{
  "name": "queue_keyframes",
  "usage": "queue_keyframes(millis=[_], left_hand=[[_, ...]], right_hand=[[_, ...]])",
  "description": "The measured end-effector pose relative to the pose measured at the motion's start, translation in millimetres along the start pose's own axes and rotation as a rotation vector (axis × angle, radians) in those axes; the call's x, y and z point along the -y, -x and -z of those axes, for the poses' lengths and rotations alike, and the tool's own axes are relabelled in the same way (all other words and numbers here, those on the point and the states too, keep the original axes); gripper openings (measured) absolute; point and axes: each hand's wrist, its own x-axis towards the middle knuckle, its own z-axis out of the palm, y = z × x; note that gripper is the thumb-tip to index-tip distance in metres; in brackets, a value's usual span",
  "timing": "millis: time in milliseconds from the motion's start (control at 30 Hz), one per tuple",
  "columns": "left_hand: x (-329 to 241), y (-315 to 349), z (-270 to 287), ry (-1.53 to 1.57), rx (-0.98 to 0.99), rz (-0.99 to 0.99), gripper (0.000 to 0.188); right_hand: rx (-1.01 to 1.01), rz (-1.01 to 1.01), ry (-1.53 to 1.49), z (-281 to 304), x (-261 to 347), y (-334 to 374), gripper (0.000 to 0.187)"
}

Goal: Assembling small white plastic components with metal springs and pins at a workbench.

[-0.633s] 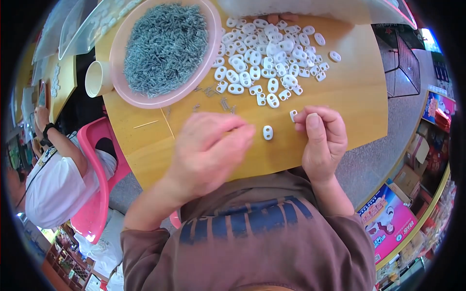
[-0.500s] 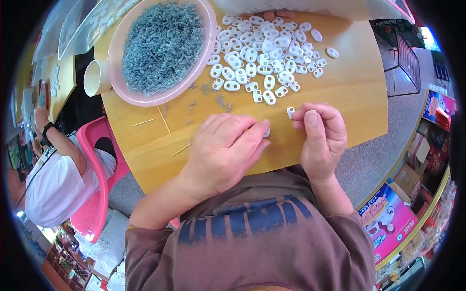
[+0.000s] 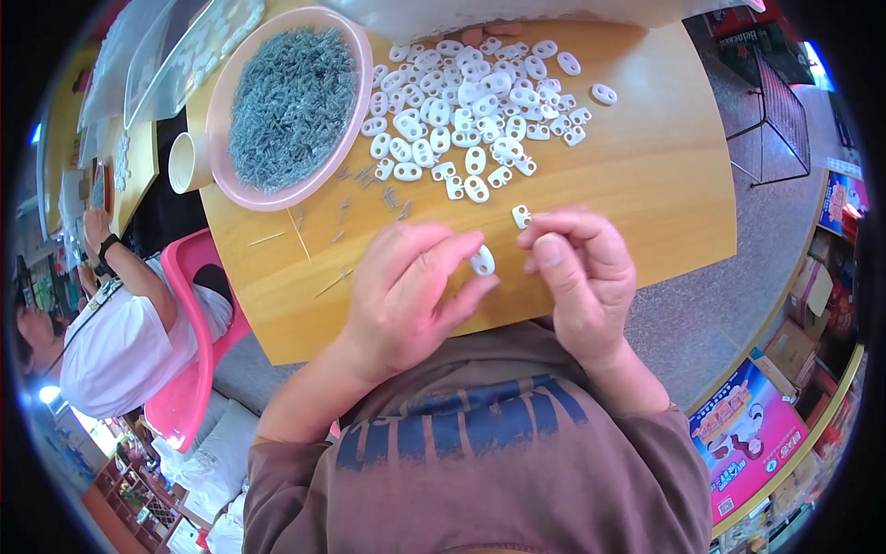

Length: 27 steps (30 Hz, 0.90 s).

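Note:
My left hand (image 3: 406,282) pinches a small white oval plastic piece with holes (image 3: 482,261) between thumb and fingertips, just above the table's near edge. To its right, my right hand (image 3: 583,277) is closed, with thumb and forefinger drawn together; whatever they hold is hidden or too small to name. A small white clip-like piece with a hole (image 3: 521,216) shows right at its fingertips, and I cannot tell whether it is gripped or lies on the wood. Beyond both hands spreads a pile of similar white pieces (image 3: 475,162).
A pink basin (image 3: 362,120) full of small grey metal springs or pins stands at the far left, beside a cream cup (image 3: 189,162). Loose metal bits (image 3: 392,198) and toothpicks (image 3: 266,238) lie nearby. Another person sits on a pink chair (image 3: 189,369) at left.
My left thumb and fingers have parted a little, baring more of the white oval piece. My right hand has come slightly nearer to me. The whole view has shifted somewhat.

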Motion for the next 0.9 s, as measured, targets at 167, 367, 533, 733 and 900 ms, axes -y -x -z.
queue_keyframes(millis=[167,367,533,733,900], left_hand=[[-4.8,-11.4,-1.7,-0.023,-0.01,-0.158,0.039],[-7.8,-19.7,3.9,-0.024,0.042,-0.218,0.039],[9.3,-25.1,36.2,-0.271,-0.021,-0.146,0.03],[64.5,-45.2,73.9,-0.474,-0.008,0.256,0.02],[81.4,-57.1,80.3,-0.498,0.095,0.337,0.017]], right_hand=[[0.208,-0.385,-0.243,3.8,10.8,-5.1,0.013],[0.204,-0.533,-0.403,5.7,9.7,-6.9,0.012],[0.042,-0.553,-0.449,5.9,12.2,-10.4,0.015],[0.126,-0.575,-0.624,6.2,9.4,-7.5,0.021],[0.197,-0.549,-0.712,6.8,11.4,-6.5,0.024]])
